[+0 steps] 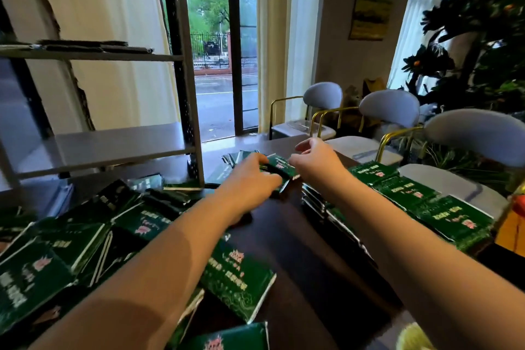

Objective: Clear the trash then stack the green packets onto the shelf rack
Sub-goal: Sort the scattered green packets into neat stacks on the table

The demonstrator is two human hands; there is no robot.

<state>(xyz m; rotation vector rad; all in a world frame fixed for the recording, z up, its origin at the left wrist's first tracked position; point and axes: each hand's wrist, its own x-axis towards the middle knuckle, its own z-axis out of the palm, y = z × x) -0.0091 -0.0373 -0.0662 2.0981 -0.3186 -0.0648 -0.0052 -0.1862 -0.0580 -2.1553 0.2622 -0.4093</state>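
From where the person stands at the dark table (295,239), both bare arms reach out over it toward the far end. The left hand (250,177) has its fingers and thumb curled round a green packet (279,165), held a little above the tabletop, just in front of a small fanned pile of packets (241,156) near the foot of the shelf rack (113,146). The right hand (319,156) is at the far end of that same packet with its fingers bent and its thumb close to the packet's edge; the blur makes it impossible to tell whether it really grips the packet or only hovers against it. To the left of the arms lies a loose heap of green packets (56,250), overlapping every which way, one of them (238,273) lying flat under the left forearm. To the right of the arms a neater stacked row of packets (412,193) runs along the table's edge. The rack stands at the left end of the table; its upper shelf (93,55) carries a few dark flat packets (85,45). Behind the table there are grey chairs (390,106) with brass-coloured frames, a big leafy plant (483,37) at the right, and a glass door (218,65) that looks out on a street.
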